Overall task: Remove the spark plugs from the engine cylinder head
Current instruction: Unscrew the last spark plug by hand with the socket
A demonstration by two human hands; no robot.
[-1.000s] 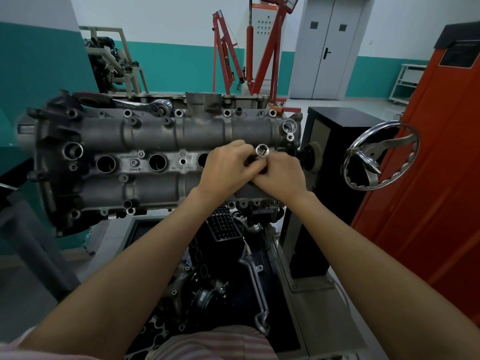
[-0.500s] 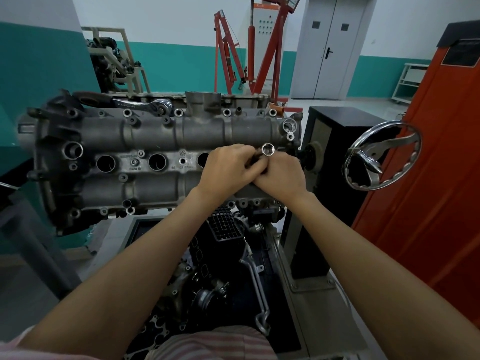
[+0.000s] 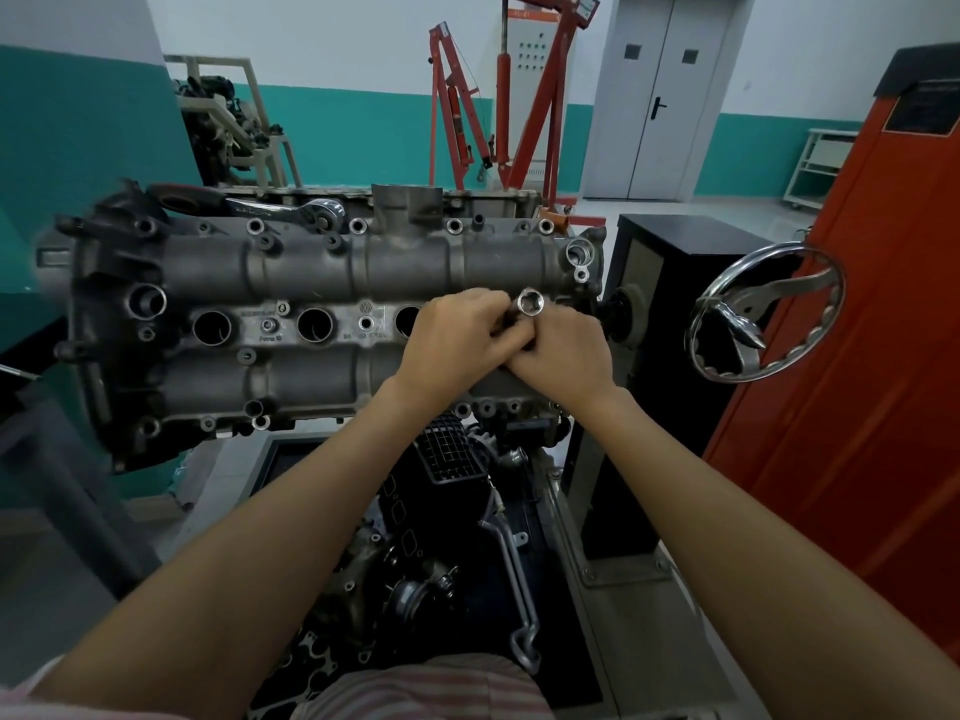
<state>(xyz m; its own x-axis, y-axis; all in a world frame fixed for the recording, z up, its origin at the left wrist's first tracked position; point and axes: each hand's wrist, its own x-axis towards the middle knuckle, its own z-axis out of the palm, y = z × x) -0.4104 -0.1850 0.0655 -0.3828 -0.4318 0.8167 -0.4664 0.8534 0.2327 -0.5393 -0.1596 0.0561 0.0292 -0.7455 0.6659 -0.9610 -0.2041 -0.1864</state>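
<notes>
The grey cylinder head [image 3: 311, 272] lies across an engine stand, with three open spark plug wells [image 3: 314, 324] showing in its middle row. Both hands meet over the right end of that row. My left hand [image 3: 454, 340] and my right hand [image 3: 563, 350] together grip a chrome spark plug socket [image 3: 530, 304], whose open end sticks up between the fingers. The rest of the tool and the well beneath are hidden by the hands. No spark plug is visible.
A chrome ratchet [image 3: 291, 206] rests on the head's far edge. A chrome handwheel [image 3: 763, 314] juts out at right beside an orange cabinet [image 3: 857, 356]. Below the head sit dark engine parts [image 3: 441, 537]. A red engine crane [image 3: 509, 90] stands behind.
The socket's open end has shifted slightly right and up between the fingers. Both hands stay in the same spot over the head.
</notes>
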